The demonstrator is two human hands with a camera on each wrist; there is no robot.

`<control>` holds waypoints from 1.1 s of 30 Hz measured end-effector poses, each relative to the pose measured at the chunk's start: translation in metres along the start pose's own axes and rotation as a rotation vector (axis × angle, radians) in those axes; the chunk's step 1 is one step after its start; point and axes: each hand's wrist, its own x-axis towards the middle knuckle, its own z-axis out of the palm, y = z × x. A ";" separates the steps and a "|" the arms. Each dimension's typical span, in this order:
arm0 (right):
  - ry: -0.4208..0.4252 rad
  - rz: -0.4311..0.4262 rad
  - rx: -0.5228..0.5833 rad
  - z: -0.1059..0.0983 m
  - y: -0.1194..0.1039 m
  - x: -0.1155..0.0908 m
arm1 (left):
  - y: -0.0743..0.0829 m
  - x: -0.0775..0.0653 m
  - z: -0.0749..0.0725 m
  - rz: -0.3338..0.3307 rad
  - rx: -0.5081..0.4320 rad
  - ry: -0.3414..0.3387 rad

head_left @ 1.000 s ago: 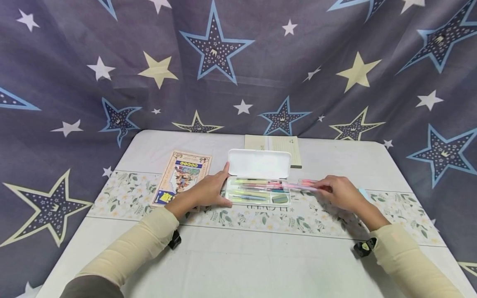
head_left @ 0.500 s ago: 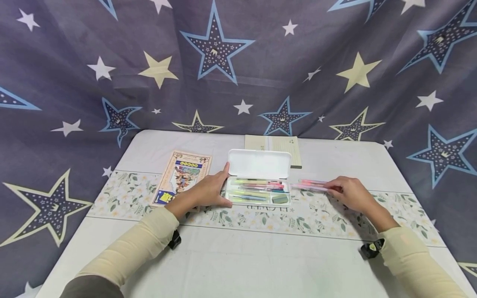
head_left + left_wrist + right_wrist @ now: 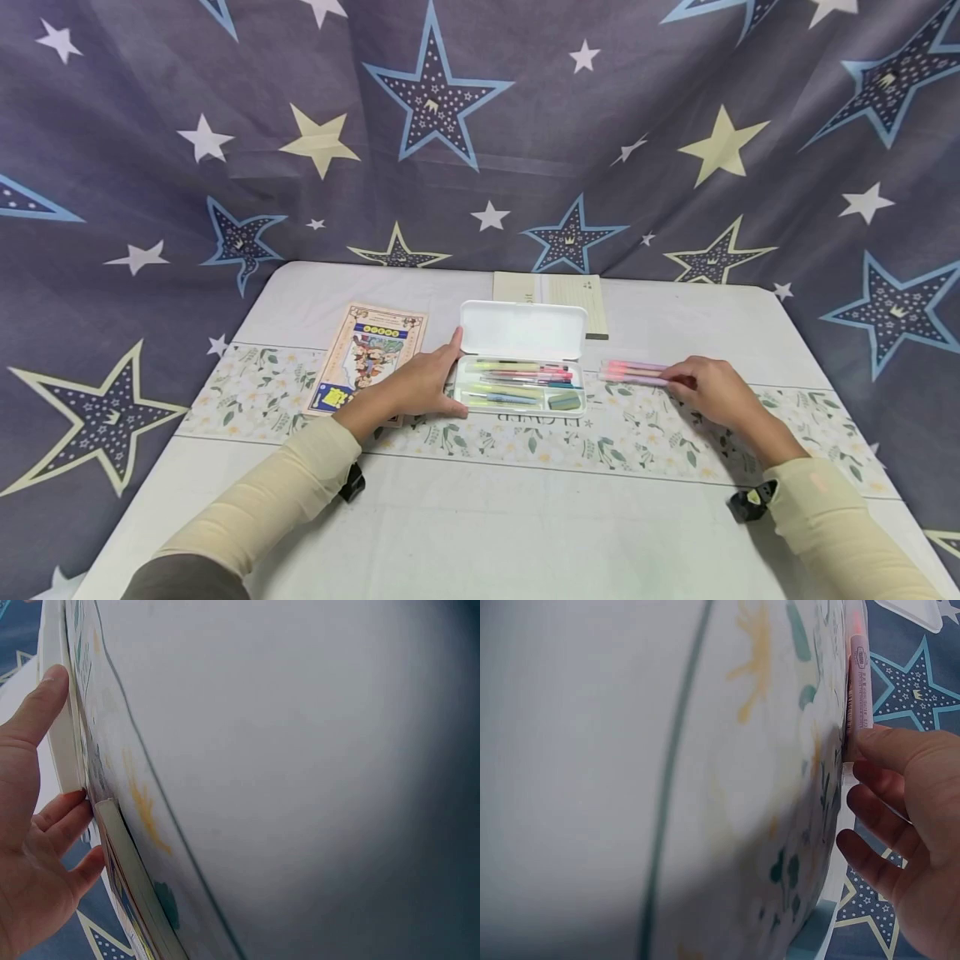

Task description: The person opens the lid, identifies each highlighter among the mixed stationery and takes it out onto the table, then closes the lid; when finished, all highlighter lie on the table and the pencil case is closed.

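Observation:
A white pencil case stands with its lid raised in the middle of the table, holding several pens and a grey-green eraser. My left hand rests at its left end, thumb at the front corner and a finger by the hinge; the left wrist view shows these fingers fairly straight against the case. To the right, pink and lilac pens lie side by side. With thumb and fingertips my right hand pinches the end of a pink-and-lilac pen with a printed label, low at the tabletop.
A comic-style booklet lies left of the case, partly under my left forearm. Behind the raised lid is a cream notebook. A pale blue item sits beyond my right hand. A star-patterned curtain hangs behind the table.
My right hand has moved right, drawing the pen from over the case's right end to beside the other pink pens. The left hand and the case have stayed in place.

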 end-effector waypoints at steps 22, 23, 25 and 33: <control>-0.018 0.101 -0.018 0.002 0.004 0.002 | 0.003 -0.002 -0.002 -0.006 -0.001 -0.002; -0.018 0.101 -0.019 0.002 0.004 0.002 | 0.002 -0.002 -0.001 -0.005 0.001 0.000; -0.018 0.096 -0.014 0.002 0.003 0.002 | 0.002 -0.002 -0.001 -0.004 0.005 -0.001; 0.020 0.067 -0.017 -0.004 -0.004 0.006 | 0.000 0.000 0.000 0.005 0.011 0.005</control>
